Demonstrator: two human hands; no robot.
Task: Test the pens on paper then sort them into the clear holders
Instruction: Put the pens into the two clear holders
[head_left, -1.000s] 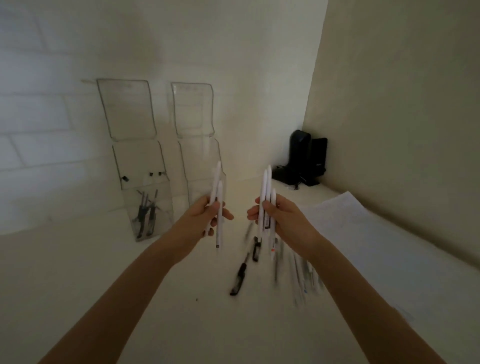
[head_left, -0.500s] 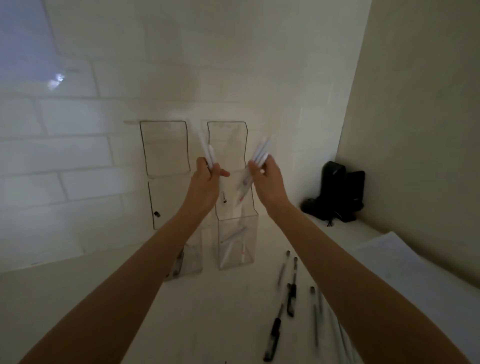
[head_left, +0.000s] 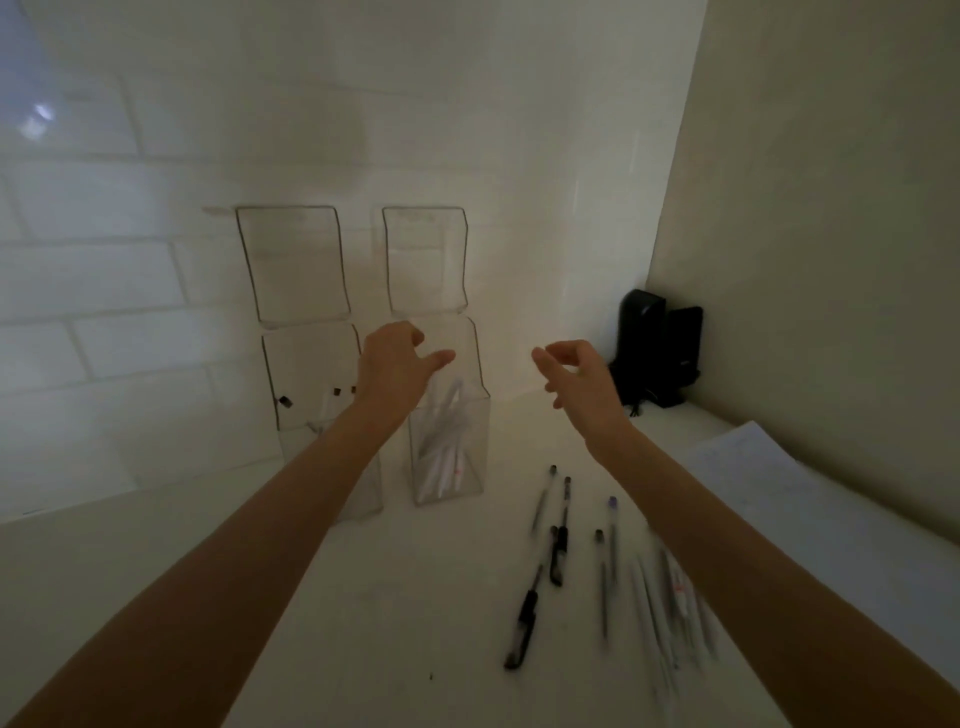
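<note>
Watching remotely, I can read no word, number or brand here: marks on the paper sheet (head_left: 769, 483) are too faint, the loose pens (head_left: 522, 623) blurred, the black device (head_left: 654, 353) dark.

Inside the right holder (head_left: 479, 467) the white pens (head_left: 441, 454) smear into one pale bundle, too blurred to count. Just left of it, the left forearm (head_left: 332, 467) covers the left holder's (head_left: 311, 374) lower half. Right of it on the desk (head_left: 415, 597), the pale pens (head_left: 670, 592) are motion-blurred streaks, and further right a dark object (head_left: 654, 353) is unreadable.
</note>
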